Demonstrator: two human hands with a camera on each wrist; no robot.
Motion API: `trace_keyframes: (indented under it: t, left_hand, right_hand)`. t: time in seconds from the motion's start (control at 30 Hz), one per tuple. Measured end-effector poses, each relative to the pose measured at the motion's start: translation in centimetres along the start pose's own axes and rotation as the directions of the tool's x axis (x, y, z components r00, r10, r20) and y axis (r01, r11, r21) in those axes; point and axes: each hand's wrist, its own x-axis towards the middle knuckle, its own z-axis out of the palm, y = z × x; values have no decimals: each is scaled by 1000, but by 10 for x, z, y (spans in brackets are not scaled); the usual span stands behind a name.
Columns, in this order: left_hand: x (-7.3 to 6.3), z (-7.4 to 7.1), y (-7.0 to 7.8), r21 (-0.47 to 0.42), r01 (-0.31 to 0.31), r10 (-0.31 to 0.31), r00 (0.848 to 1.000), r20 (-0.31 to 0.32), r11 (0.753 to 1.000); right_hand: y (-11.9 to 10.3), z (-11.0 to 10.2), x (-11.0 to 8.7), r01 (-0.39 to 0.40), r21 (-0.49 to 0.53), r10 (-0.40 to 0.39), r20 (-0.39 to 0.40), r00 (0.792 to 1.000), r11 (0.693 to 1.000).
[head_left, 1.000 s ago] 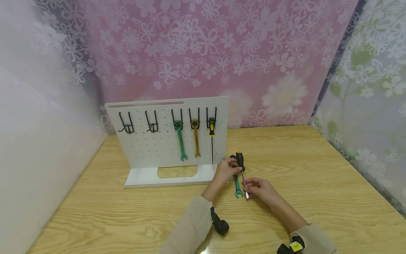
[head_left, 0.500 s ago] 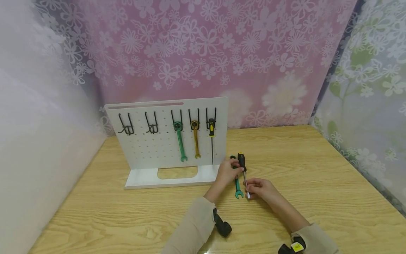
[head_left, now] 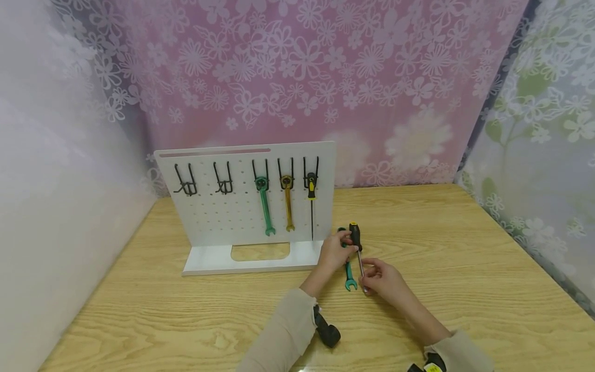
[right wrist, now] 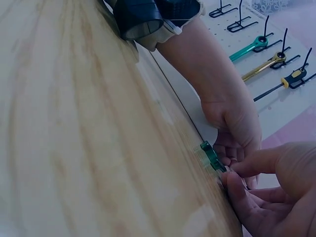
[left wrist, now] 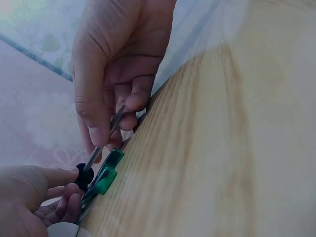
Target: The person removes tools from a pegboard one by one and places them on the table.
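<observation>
A screwdriver (head_left: 355, 235) with a black handle and yellow end cap lies at an angle right of the pegboard. My left hand (head_left: 332, 254) grips it near the front of the handle. Down by the tip, my right hand (head_left: 385, 280) pinches the metal shaft between thumb and fingers, largely covering the tip. Just left of the screwdriver lies a green wrench (head_left: 350, 276), partly hidden under my left hand. In the left wrist view, the shaft (left wrist: 116, 123) runs between both hands, close beside the wrench's open end (left wrist: 107, 175).
A white pegboard (head_left: 214, 212) stands on the wooden table (head_left: 153, 315). From its black hooks hang a green wrench (head_left: 266, 206), a gold wrench (head_left: 288, 206) and a yellow-and-black screwdriver (head_left: 312, 191). Two hooks (head_left: 224, 181) at its left are bare. A floral curtain (head_left: 302, 77) hangs behind.
The screwdriver and my left hand have shifted slightly right. My right fingers now cover most of the flat tip, which showed beyond them earlier. The green wrench has barely moved.
</observation>
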Motion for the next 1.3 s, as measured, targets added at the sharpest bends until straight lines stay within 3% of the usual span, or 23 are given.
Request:
trace_keyframes:
  t: [0.2, 0.43, 1.3]
  left_hand:
    - [0, 0, 0, 8, -10, 10, 1000, -10, 1000]
    - [1, 0, -1, 11, -20, 20, 1000, -2, 1000]
    - [-1, 0, -1, 19, -36, 36, 999, -1, 999]
  right_hand:
    - [-2, 2, -3, 51, -210, -65, -61, 996, 976]
    - [-1, 2, -2, 82, -260, -100, -59, 993, 962]
    - [3, 2, 1, 51, -152, -65, -86, 994, 987]
